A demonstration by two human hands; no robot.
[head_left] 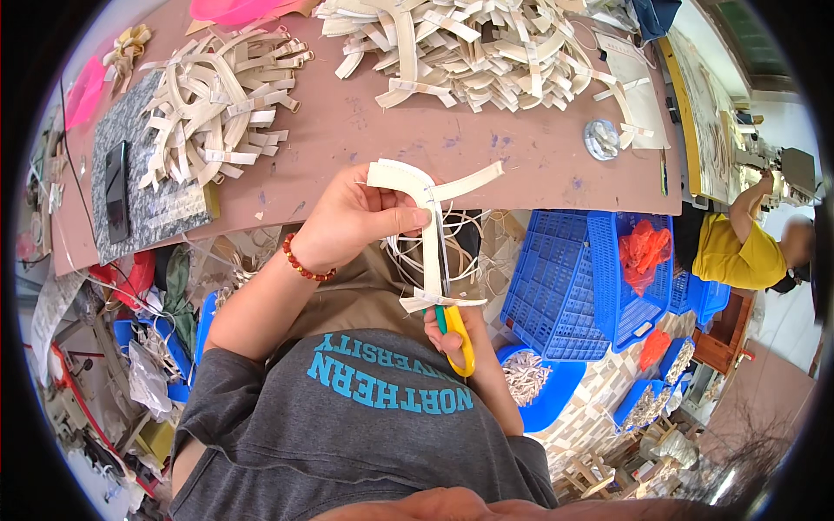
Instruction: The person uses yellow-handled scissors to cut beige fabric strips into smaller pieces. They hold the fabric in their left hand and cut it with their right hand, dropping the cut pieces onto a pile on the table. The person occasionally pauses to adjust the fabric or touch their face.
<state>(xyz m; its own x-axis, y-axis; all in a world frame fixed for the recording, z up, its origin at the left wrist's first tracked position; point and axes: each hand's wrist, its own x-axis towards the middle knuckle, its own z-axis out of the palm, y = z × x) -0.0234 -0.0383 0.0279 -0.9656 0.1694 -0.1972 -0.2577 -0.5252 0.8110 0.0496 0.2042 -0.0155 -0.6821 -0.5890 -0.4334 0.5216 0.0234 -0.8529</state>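
A cream stitched strap piece (401, 177), with a curved band and narrower cross strips at its ends, is held up before my body. My left hand (356, 217) pinches its curved upper part between thumb and fingers. In my right hand (445, 337) are scissors with yellow and green handles (467, 352). Their blades point up alongside the strap's straight length, close to it; I cannot tell whether they touch it. Part of the right hand's fingers is hidden behind the handles.
A brown table (347, 130) carries two heaps of similar straps (226, 104), (486, 52), a phone (116, 191) on a speckled slab and a clear round dish (601, 139). Blue crates (556, 286) and a blue tub (556, 395) stand at right. Another person in yellow (738, 252) works beyond.
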